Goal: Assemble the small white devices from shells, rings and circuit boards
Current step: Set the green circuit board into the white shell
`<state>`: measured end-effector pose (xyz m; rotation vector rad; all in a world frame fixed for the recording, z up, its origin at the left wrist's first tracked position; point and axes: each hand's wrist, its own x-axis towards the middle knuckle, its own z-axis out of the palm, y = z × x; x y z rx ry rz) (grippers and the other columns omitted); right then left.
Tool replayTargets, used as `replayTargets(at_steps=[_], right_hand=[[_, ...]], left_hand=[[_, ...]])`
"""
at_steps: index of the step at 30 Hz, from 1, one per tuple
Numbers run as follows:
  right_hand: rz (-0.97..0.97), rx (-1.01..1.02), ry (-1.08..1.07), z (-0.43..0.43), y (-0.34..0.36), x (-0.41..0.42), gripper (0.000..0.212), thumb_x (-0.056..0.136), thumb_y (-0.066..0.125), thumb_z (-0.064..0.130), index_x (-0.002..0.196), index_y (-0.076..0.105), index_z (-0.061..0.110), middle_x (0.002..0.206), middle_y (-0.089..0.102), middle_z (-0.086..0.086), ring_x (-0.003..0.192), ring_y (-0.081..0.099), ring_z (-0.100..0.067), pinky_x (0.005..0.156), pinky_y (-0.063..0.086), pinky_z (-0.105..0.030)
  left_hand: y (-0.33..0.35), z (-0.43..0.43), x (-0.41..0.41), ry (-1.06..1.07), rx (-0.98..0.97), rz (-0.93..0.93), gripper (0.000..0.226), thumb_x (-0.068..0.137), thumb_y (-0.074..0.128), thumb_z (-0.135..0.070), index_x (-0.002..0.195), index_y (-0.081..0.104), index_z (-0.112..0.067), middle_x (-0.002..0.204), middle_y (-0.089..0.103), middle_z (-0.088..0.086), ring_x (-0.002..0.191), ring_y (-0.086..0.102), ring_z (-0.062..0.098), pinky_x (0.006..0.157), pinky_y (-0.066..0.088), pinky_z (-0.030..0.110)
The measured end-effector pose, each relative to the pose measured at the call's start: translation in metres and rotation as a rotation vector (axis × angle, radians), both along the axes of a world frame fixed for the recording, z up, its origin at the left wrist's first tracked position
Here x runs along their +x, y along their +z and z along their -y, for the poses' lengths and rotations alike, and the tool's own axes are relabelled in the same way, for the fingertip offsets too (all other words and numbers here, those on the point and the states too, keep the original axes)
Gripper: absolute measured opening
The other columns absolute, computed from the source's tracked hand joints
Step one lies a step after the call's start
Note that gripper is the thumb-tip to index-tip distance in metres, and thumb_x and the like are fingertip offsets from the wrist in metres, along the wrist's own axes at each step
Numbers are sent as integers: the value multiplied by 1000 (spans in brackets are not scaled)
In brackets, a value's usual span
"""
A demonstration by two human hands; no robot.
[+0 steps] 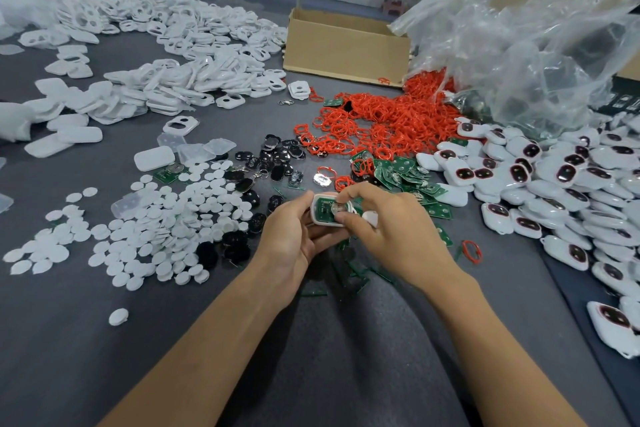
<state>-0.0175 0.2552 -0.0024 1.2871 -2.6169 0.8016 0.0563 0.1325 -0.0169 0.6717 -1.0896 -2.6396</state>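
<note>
Now seat board (325, 211) flat in shell (317, 221). Press evenly over the round metal cell (336, 209), not on one corner; check board edges level inside the rim before adding force. Support from beneath to stop tipping. Judged as the board-fitting step, closing half not yet on.

Shell position: open side up, held just above surface (207, 340), front centre, between both hands. Left hand (294, 239): fingers (322, 235) curled beneath shell, thumb laid on its left end, gripping. Right hand (391, 229): forefinger and thumb bent down onto board at the shell's right half, tips pinching there. Small white part (370, 218) visible beside right palm; held or merely lying beneath, impossible to tell.

Outward: loose boards (405, 173) just beyond right hand; red rings (381, 121) heaped behind those; finished devices (554, 177) piled well to the right; spare shells (173, 55) in drifts far left and rear; white discs (166, 229) spread at left.
</note>
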Motion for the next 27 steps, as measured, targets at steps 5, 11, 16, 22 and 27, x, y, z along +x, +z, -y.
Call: replayTargets(at_steps=[5,11,16,22,27], right_hand=[[30,-5,-7,1,0,-1,18,90,60,40,103,63,28,48,40,7,50,37,-7,57,40,-38],[287,-352,-41,-4,7,-6,11,92,60,23,88,69,19,80,70,6,75,61,-8,70,44,-25],[444,-423,-66,-10,8,-13,22,98,50,16,93,71,18,83,67,-19,71,53,-31,65,41,-36],[657,-484,-7,-6,7,-7,24,95,51,0,96,70,16,61,51,2,51,42,-12,46,37,-20],[584,-360,-85,-10,6,-11,28,94,48,0,80,69,13,72,65,2,62,50,-7,60,36,-21]], left_hand=[[-4,1,0,-62,-148,-26,24,99,44,-4,104,66,4,96,71,16,81,69,19,73,61,29],[-6,1,-2,-43,-131,-39,21,97,45,4,100,66,4,89,74,14,80,73,19,68,59,25],[-7,1,-3,-24,-114,-12,22,98,43,5,103,64,6,99,72,21,88,73,27,67,59,26],[-6,0,-2,-34,-127,-13,23,99,41,5,102,64,3,96,72,17,82,71,21,68,60,25],[-4,0,-1,-4,-99,-2,23,99,40,5,97,63,4,92,72,17,75,73,18,63,59,24]])
